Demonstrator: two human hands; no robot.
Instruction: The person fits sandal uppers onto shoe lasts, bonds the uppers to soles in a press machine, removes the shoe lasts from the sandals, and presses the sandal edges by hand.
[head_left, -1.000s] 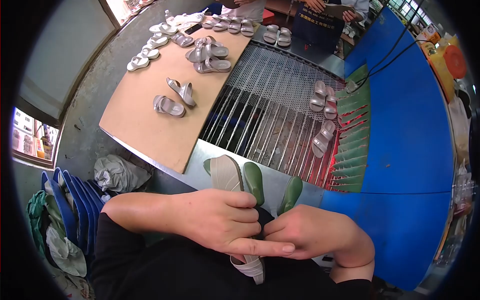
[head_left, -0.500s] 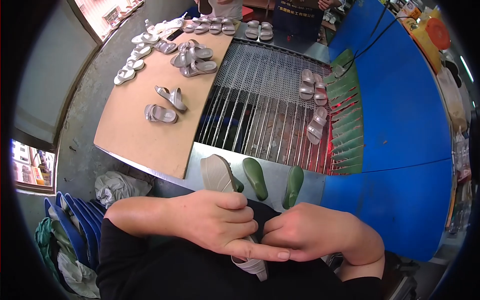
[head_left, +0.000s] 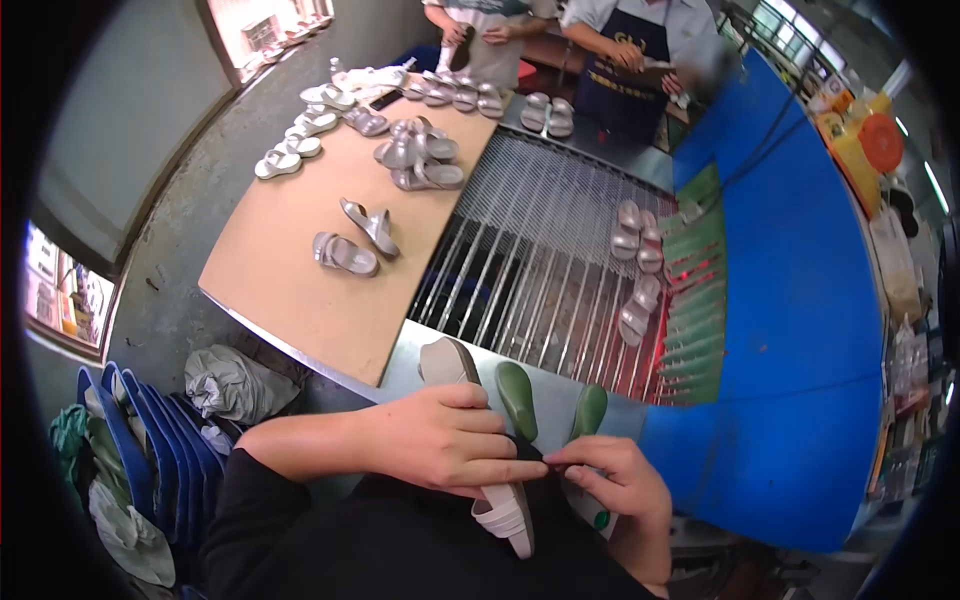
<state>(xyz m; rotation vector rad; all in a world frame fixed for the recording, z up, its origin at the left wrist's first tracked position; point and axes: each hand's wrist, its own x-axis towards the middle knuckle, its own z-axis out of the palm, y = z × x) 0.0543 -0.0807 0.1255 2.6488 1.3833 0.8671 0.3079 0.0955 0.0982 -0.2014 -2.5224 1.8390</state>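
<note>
My left hand (head_left: 440,440) is wrapped round a pale grey strapped sandal (head_left: 503,522), its heel end pointing up past my knuckles and its straps below. My left index finger stretches toward my right hand (head_left: 622,480), whose thumb and fingers are pinched close to that fingertip. Whatever lies in this pinch is too small to make out. Two green foot-shaped shoe lasts (head_left: 516,400) stand on the metal ledge (head_left: 410,345) just beyond my hands. Under the right hand shows a small green round spot (head_left: 601,519).
Sandals (head_left: 345,255) stand singly and grouped on the tan board (head_left: 290,290). Silver sandals (head_left: 638,310) ride the metal roller conveyor (head_left: 540,240), beside a green slit curtain (head_left: 695,300) and blue panel (head_left: 800,350). Two people handle items at the far end. Blue racks (head_left: 150,450) stand at left.
My right hand has turned from a closed fist to a fingertip pinch, lower and farther right. The sandal has rolled in my left hand. The view has tilted up, showing the people.
</note>
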